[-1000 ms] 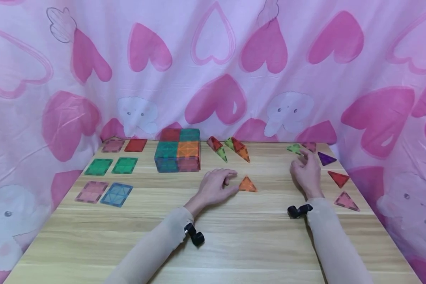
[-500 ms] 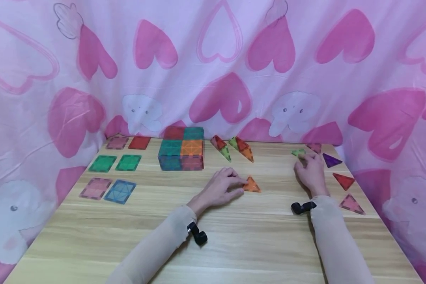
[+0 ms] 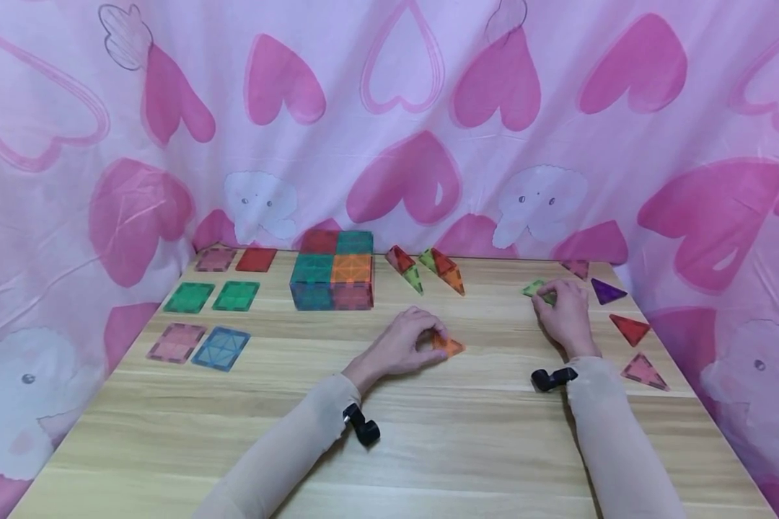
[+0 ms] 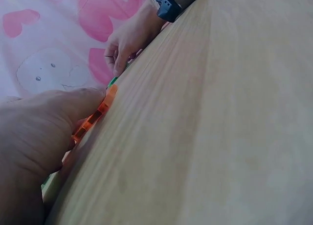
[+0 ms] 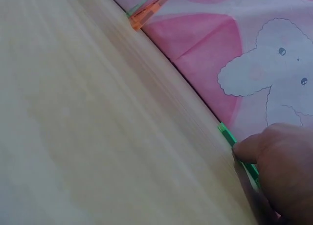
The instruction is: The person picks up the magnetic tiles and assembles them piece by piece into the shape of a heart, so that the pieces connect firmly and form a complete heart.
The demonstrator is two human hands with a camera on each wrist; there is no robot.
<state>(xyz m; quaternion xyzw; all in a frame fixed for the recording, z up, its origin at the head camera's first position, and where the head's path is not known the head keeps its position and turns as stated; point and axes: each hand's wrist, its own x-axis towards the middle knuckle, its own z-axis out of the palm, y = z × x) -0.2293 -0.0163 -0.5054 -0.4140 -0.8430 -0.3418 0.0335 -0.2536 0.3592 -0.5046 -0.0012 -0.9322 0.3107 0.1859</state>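
Observation:
My left hand [image 3: 397, 343] pinches an orange see-through triangle magnetic tile [image 3: 452, 347] between thumb and fingers in the middle of the table. In the left wrist view the orange tile [image 4: 96, 114] shows edge-on under the thumb, close over the wood. Over on the right, my right hand [image 3: 566, 317] pinches a green triangle magnetic tile [image 3: 535, 287], whose near part is hidden by the fingers. The right wrist view has this green tile [image 5: 228, 135] edge-on, with the thumb right at it.
A box of coloured square tiles [image 3: 332, 271] stands at the back, beside two small built tile pieces [image 3: 405, 270]. Several flat square tiles [image 3: 235, 296] lie on the left. Purple [image 3: 607, 291], red [image 3: 630, 329] and pink triangles [image 3: 645, 371] line the right edge.
My left fingers have closed on the orange triangle and drawn it slightly left. The right hand has taken hold of the green triangle and shifted it a little left and nearer.

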